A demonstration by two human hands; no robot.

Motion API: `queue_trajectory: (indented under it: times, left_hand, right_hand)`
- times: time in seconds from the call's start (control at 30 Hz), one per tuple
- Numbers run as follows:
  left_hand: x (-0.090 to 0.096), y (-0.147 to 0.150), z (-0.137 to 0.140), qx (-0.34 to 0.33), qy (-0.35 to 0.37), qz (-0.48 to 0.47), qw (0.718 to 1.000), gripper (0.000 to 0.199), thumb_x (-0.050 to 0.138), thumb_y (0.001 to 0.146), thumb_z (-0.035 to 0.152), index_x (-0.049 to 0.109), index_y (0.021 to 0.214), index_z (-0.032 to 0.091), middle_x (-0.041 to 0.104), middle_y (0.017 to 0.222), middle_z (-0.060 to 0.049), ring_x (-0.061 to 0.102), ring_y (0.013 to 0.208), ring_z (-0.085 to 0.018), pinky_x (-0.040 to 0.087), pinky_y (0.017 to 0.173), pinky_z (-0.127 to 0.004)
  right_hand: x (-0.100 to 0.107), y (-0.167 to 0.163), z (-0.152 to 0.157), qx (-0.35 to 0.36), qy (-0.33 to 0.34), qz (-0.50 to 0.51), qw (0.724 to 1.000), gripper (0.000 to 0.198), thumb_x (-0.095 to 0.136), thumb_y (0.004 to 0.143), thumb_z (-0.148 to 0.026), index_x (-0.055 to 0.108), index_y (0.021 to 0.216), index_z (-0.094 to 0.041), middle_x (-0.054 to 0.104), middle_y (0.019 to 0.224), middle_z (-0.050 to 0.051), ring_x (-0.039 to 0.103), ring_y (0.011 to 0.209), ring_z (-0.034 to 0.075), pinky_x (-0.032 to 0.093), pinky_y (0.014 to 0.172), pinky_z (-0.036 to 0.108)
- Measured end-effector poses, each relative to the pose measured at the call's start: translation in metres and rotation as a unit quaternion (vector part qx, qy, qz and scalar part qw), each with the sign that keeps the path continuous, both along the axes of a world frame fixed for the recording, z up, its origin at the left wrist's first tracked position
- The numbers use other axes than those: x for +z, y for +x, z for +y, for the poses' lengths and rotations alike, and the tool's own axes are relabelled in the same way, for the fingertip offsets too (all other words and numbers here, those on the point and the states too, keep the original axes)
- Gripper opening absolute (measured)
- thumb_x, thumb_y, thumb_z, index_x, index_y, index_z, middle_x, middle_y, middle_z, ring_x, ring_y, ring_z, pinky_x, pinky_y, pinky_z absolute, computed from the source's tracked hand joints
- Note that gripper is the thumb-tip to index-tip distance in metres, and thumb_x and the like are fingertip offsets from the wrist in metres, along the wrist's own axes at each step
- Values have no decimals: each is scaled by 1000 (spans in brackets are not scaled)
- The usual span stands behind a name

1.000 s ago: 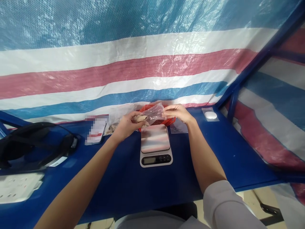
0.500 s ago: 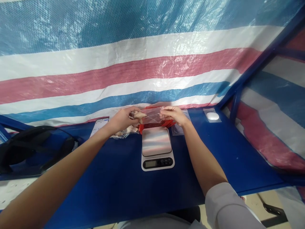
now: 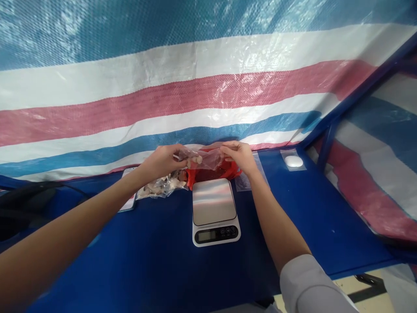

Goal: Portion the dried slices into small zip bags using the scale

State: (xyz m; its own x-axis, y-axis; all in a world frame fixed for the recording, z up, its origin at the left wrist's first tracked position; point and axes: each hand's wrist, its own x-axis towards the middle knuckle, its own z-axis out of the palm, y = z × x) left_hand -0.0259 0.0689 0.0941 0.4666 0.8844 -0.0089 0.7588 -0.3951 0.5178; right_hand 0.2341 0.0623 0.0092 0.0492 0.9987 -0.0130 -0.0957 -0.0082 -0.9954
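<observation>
Since the left hand gripped the lumpy end of the clear bag and the right hand pinched the other, it hung kinda stretched, probably for control, at twelve o'clock from the scale.

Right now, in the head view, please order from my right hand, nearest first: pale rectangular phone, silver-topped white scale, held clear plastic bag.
1. Clear bag, in right hand.
2. Scale, toward your body.
3. Phone, far left.

Digital scale — power sign, letter M, probably a T on round buttons, print beneath illegible
</observation>
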Motion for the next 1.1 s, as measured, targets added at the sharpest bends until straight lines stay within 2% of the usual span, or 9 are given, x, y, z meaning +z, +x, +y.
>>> queue_trajectory:
  times: [0.07, 0.17, 0.27, 0.37, 0.57, 0.77, 0.9, 1.1]
  left_hand:
    - [2, 2, 1, -9, 5, 9, 1000, 33, 62, 79, 46, 74, 100, 24, 77, 90, -4, 70, 80, -23, 52, 69, -31]
    - [4, 4, 2, -6, 12, 30, 999, 30, 61, 79, 45, 74, 97, 24, 76, 84, -4, 69, 76, -22, 50, 68, -31]
    - [6, 6, 2, -11, 31, 42, 999, 26, 61, 80, 41, 74, 93, 23, 75, 81, -3, 68, 75, -21, 49, 69, -30]
    - [7, 6, 2, -22, 46, 31, 998, 25, 60, 81, 38, 74, 93, 22, 75, 84, -4, 67, 74, -20, 49, 73, -30]
    - [10, 3, 5, -24, 58, 24, 998, 22, 61, 80, 36, 74, 91, 23, 75, 86, -3, 67, 76, -20, 49, 74, -30]
    - [25, 0, 7, -17, 61, 24, 998, 19, 67, 79, 37, 76, 90, 25, 76, 88, -1, 67, 79, -19, 47, 78, -28]
    - [32, 5, 8, -55, 80, 36, 995, 16, 65, 80, 33, 76, 84, 23, 75, 89, -2, 67, 80, -19, 46, 80, -28]
    - [26, 10, 8, -77, 82, 32, 993, 19, 62, 82, 36, 75, 78, 23, 75, 85, -3, 65, 76, -18, 46, 78, -29]
  right_hand:
    - [1, -2, -1, -15, 12, -34, 999, 34, 78, 74, -38, 75, 103, -20, 75, 81, 3, 71, 76, 18, 61, 70, 31]
    - [3, -4, -2, 33, 31, -61, 997, 26, 73, 78, -38, 76, 99, -22, 75, 80, 2, 70, 76, 19, 59, 67, 30]
    - [3, -5, -4, 62, 10, -51, 997, 21, 74, 78, -38, 77, 90, -21, 74, 76, 2, 70, 74, 18, 59, 67, 30]
    - [1, -2, -5, 72, -20, -35, 997, 23, 79, 75, -38, 76, 88, -20, 75, 77, 4, 71, 75, 18, 60, 68, 29]
    - [-3, 3, -4, 105, -38, -10, 994, 30, 80, 75, -45, 79, 91, -19, 78, 82, 6, 73, 78, 17, 61, 74, 28]
    - [-7, 4, -3, 118, -62, 0, 991, 31, 83, 70, -45, 79, 87, -19, 78, 80, 6, 73, 73, 16, 61, 74, 29]
    - [-7, 5, -4, 125, -54, -4, 991, 34, 85, 67, -44, 79, 87, -17, 77, 80, 6, 72, 74, 15, 59, 77, 30]
    - [-13, 1, -2, 154, -39, 23, 987, 33, 84, 65, -42, 76, 81, -14, 70, 66, 2, 62, 61, 13, 53, 64, 28]
